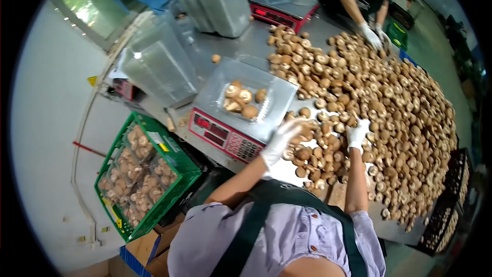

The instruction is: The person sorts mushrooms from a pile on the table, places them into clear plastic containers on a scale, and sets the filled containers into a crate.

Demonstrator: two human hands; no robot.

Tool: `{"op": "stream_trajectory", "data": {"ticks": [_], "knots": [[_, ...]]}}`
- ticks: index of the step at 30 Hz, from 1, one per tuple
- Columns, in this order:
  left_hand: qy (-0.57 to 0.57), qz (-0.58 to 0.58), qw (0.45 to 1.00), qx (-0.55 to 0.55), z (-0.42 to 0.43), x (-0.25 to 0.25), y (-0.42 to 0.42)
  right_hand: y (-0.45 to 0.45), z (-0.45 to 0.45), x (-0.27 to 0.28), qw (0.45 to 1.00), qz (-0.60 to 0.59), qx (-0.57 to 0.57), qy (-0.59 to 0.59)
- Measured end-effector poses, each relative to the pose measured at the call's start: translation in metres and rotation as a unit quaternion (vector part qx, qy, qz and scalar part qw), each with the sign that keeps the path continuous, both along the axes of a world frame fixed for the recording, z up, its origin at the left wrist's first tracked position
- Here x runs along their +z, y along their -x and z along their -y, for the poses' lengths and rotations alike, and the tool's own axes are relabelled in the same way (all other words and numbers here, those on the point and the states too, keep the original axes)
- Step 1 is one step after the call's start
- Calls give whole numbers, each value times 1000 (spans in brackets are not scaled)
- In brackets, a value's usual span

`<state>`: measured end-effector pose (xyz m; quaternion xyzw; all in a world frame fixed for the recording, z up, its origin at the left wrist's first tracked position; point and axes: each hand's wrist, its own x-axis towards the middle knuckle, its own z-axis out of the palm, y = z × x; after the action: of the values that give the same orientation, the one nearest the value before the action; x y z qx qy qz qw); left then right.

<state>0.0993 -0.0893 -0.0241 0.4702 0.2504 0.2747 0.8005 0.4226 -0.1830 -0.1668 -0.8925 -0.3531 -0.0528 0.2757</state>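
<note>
My left hand (281,142), in a white glove, is at the right edge of the scale, its fingers curled about some brown mushrooms (306,131). My right hand (358,134), also gloved, reaches into the big mushroom pile (394,118), with a mushroom at its fingertips; its grip is partly hidden. On the digital scale (279,103) with a red front panel sits a clear plastic tray (212,88) holding several mushrooms (241,100), some stem side up.
Stacked clear trays (159,64) stand at the table's left, more (218,5) behind. A green crate (192,172) of packed mushrooms is at lower left. Across the table, a gloved person (370,36) handles mushrooms near another red scale (277,16). Dark crates (445,225) stand at lower right.
</note>
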Motion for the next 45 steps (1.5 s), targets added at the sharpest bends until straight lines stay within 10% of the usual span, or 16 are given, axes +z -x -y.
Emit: {"op": "stream_trajectory", "data": {"ticks": [2,4,7,11,17,24,29,32,38,45], "knots": [[-18,-1,999,45,-5,3,17,-15,18,-26,993,4,29,-118],[23,-3,997,70,-12,25,39,18,28,42,943,-289,-29,-162],[82,-21,993,87,-22,17,62,30,55,76,653,-680,102,-316],[87,-25,996,25,-23,10,62,86,62,113,526,-777,-25,-344],[34,37,998,33,-23,41,67,130,30,121,533,-802,62,-263],[-237,-17,911,337,-98,68,118,215,-70,231,749,-597,266,-112],[-416,-192,837,298,-138,42,122,263,-147,226,888,-278,353,-94],[-551,-382,705,233,-134,26,120,285,-166,203,925,-15,379,9],[-287,-123,919,241,-151,37,160,267,-158,202,899,-206,375,-96],[-224,-144,929,258,-184,58,205,256,-129,197,886,-357,242,-172]]}}
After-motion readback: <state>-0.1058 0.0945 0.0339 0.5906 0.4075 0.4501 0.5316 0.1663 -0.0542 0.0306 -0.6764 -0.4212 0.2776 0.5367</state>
